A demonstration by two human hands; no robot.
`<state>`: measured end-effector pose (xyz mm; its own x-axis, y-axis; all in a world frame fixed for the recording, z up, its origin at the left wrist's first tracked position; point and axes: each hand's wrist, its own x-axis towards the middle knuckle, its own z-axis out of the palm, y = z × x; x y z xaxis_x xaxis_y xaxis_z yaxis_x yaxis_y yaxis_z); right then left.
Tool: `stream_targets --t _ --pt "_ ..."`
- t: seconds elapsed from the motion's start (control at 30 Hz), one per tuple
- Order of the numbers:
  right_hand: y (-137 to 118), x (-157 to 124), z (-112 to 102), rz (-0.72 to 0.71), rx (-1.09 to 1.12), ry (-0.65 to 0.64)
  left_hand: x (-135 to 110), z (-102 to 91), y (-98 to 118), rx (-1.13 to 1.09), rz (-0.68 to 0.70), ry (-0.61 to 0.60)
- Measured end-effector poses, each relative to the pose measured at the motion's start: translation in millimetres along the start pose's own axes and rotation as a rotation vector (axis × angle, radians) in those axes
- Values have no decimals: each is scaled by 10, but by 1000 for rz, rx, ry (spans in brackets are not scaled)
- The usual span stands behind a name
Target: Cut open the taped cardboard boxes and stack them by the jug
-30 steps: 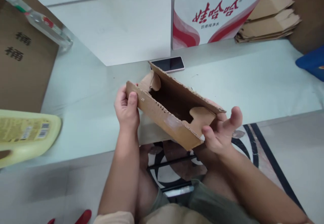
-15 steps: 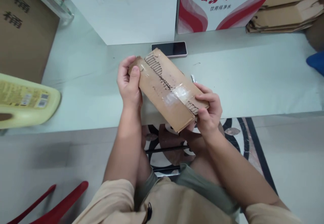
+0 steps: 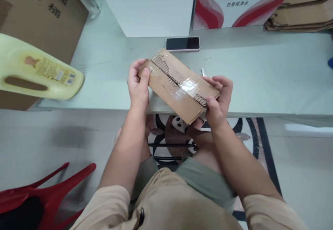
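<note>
A: Nearest ground first. What was logged?
B: A red chair [image 3: 52,188] was noted low at the left, beside the person's knees.

A: And the hands?
B: A slim cardboard box [image 3: 168,89] was held by both ends, lifted just above the near edge of the table [image 3: 260,81] and slanted, its nearest corner hanging past that edge. The left hand [image 3: 137,86] was closed on the left end, with the thumb pressed on the upper face and the fingers curled behind. The right hand [image 3: 220,98] was closed on the right end, with the fingers wrapped over the far edge and the thumb laid on the near side.

A: Surface of the box?
B: A ragged seam was recorded along the top, bridged by a patch of clear tape [image 3: 187,84].

A: Farther out?
B: A yellow jug [image 3: 39,74] was seen on its side at the left. A phone [image 3: 182,43] was noted just beyond the box. Behind it a white box [image 3: 153,4], a red-and-white carton [image 3: 234,1] and stacked flat cardboard [image 3: 299,15] were listed; a brown carton [image 3: 44,22] was logged far left
</note>
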<state>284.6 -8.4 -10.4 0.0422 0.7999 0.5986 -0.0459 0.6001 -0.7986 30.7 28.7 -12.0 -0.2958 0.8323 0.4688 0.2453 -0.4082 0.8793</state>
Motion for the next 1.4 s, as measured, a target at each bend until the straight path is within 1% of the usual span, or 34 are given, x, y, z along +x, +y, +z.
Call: stream_targets --t 0.17,0.23,0.33,0.43,0.57,0.7,0.77,0.87,0.97,1.03,1.1,1.17,1.3,1.4 --pt "-14 -41 -138 48 62 -28 -433 -2 346 118 -19 93" --pt "-4 -49 -166 64 62 -22 -538 15 440 167 -32 104" --pt "20 -58 -194 71 73 -18 -599 40 511 209 -70 76" --pt "50 -67 -230 78 73 -18 -578 63 514 215 -90 40" --pt "77 -52 -282 76 64 -11 -479 94 435 251 -19 -4" --pt "61 -8 -295 48 24 -3 -382 125 382 324 21 2" --pt "44 3 -284 43 4 4 -354 145 419 340 27 7" --pt "29 -1 -262 48 7 12 -330 191 560 389 6 -14" --pt "27 -14 -247 59 32 7 -308 258 722 484 -11 -70" --pt "28 -17 -245 65 42 2 -287 300 787 550 21 -129" --pt "28 -16 -252 68 49 -4 -261 326 801 595 69 -197" --pt "26 -16 -263 73 53 -12 -237 335 781 614 109 -239" --pt "25 -33 -279 105 55 -29 -227 324 747 623 140 -253" --pt "31 -57 -271 159 77 -18 -246 310 767 602 139 -243"
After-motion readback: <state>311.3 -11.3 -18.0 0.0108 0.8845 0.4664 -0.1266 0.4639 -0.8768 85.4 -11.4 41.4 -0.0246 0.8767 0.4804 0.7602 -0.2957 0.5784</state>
